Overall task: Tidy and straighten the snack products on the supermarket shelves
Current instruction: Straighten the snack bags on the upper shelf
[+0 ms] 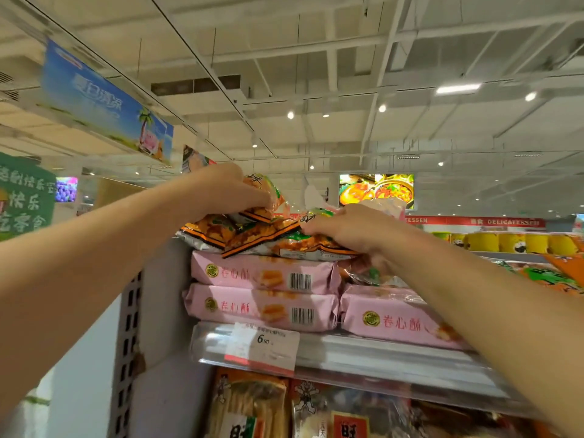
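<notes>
At the centre of the frame, on the top shelf [363, 352], both bare arms reach up to a loose heap of orange snack bags [252, 235] lying on stacked pink packs [262, 273]. The left hand [227, 188] has its grip curled round the uppermost orange bag [265, 184], fingers clamped on its top edge. The right hand [344, 229] lies over the orange bags to the right with bent fingers; whether its grip closes on one cannot be told. Each pink pack shows red characters 卷心酥, a round gold-green seal and a barcode; two are stacked at the left, a third lies lower right. A price tag [264, 344] on the clear shelf-edge strip reads 6.90. Below the shelf, cracker packs [249, 406] with a cartoon figure show at the bottom of the frame. In the upper left hangs a blue banner [104, 99] with a palm tree. At the right, a red strip [474, 221] reads "DELICATESSEN" in part.
</notes>
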Motion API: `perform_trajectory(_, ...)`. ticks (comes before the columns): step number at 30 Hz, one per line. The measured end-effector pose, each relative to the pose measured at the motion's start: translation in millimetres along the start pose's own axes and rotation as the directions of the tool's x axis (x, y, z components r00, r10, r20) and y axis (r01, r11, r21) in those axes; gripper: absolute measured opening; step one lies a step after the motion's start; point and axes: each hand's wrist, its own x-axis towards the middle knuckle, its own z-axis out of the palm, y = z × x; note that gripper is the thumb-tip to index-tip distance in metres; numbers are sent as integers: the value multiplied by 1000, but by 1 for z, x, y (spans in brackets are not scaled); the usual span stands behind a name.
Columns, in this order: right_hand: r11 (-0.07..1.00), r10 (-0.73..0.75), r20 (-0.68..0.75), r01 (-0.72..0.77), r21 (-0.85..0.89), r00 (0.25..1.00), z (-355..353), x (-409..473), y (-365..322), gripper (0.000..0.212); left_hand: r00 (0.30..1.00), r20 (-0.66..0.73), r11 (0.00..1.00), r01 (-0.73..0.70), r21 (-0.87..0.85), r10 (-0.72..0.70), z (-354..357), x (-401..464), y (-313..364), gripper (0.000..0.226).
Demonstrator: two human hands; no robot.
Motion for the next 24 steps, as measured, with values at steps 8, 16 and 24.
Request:
perform_trajectory(8,996,-74,-46,72,-44,996,-8,3,-2,36,979,-189,989,-92,-113,70,6,9,-4,47)
perform_trajectory(16,972,-211,-222,181,-151,952,-72,-25,19,66,828,-478,913,-391,-114,295,19,-6,52,49)
perform_trajectory(24,946,-185,-412,48,-321,892,-158,-115,89,85,738,-358,649,-674,-352,572,79,-49,164,51)
